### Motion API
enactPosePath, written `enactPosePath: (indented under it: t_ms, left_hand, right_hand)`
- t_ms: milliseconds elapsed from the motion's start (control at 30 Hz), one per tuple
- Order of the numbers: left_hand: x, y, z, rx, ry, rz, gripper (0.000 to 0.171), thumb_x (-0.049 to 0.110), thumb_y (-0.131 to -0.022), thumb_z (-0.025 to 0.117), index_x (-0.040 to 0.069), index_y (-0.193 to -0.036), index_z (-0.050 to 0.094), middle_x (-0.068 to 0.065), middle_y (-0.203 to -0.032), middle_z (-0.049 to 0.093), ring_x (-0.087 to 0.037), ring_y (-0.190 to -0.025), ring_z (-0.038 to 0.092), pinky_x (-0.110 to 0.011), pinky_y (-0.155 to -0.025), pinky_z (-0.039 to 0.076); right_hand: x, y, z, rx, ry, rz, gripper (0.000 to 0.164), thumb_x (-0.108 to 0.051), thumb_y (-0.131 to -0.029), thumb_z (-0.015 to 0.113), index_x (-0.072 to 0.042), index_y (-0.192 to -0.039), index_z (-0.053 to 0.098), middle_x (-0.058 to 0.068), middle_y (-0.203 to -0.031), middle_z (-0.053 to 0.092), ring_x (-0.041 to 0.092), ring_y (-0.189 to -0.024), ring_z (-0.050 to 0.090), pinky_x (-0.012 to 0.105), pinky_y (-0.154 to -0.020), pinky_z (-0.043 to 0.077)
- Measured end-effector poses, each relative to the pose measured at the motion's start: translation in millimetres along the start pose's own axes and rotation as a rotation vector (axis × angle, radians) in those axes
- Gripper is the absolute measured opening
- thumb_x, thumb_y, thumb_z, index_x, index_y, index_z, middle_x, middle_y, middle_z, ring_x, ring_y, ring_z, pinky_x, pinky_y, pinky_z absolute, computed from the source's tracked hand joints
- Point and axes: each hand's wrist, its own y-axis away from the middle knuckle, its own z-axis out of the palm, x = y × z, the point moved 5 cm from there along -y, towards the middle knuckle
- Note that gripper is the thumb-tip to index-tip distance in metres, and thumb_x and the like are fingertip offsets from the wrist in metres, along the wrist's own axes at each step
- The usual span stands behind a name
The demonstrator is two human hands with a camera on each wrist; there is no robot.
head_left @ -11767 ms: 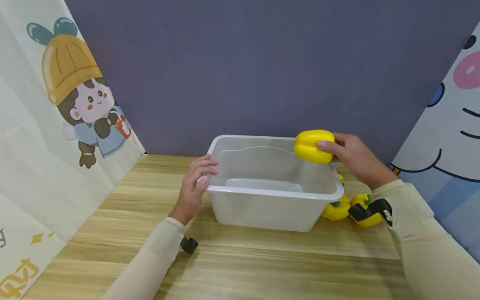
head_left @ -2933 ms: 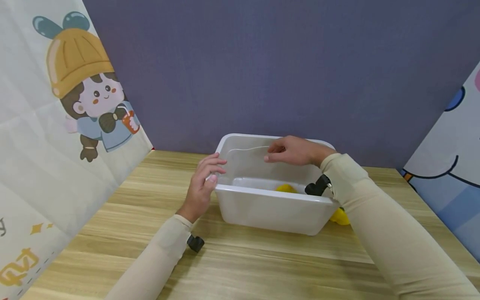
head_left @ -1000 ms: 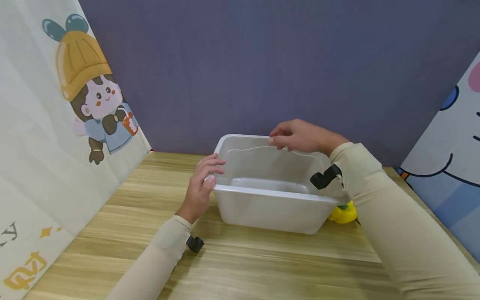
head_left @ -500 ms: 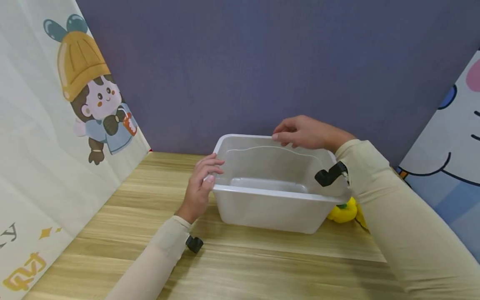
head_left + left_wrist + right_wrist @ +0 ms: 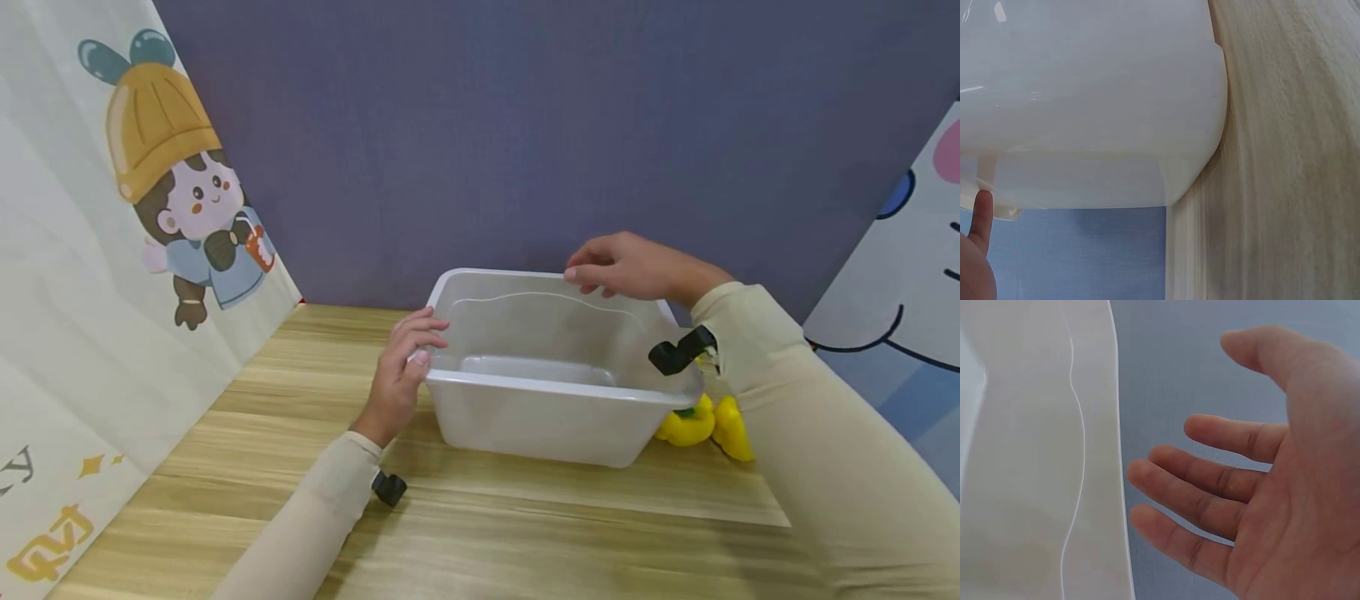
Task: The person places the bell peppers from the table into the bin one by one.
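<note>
A white plastic bin (image 5: 540, 427) stands on the wood-grain table. My left hand (image 5: 393, 379) holds its left rim, fingers over the edge and thumb at the front corner. Above the back right rim hovers my right hand (image 5: 633, 267), loosely bent and holding nothing; the right wrist view shows its fingers (image 5: 1194, 503) spread apart beside the bin wall (image 5: 1029, 487). No object shows on the visible part of the bin floor. Right of the bin lie a yellow bell pepper (image 5: 688, 423) with a green stem and another yellow pepper (image 5: 731, 429), partly behind the right sleeve.
A grey-blue panel (image 5: 525, 142) rises close behind the bin. Printed cartoon sheets flank the table at left (image 5: 60, 250) and right (image 5: 915, 333). A black wrist camera (image 5: 681, 350) hangs over the bin's right end.
My right hand held a yellow bell pepper earlier, then reached inside the bin, where a pepper showed. That pepper is out of sight now; the bare hand has risen and drifted right. The left hand stays.
</note>
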Motion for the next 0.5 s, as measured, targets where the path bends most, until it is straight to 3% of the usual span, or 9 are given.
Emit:
enactPosePath:
  t_ms: [500]
  left_hand:
    - [2.2,0.1,0.7,-0.007,-0.017,-0.014,0.028,0.015,-0.093,0.042,0.001,-0.101,0.064,-0.017,-0.126,0.061,-0.036,-0.137,0.040,-0.050,-0.117,0.025]
  right_hand:
    - [18,21,-10,0.041,-0.072,-0.017,0.057,-0.049,-0.100,0.053,-0.006,-0.138,0.054,0.017,-0.127,0.064,0.033,-0.115,0.062,0.047,-0.094,0.055]
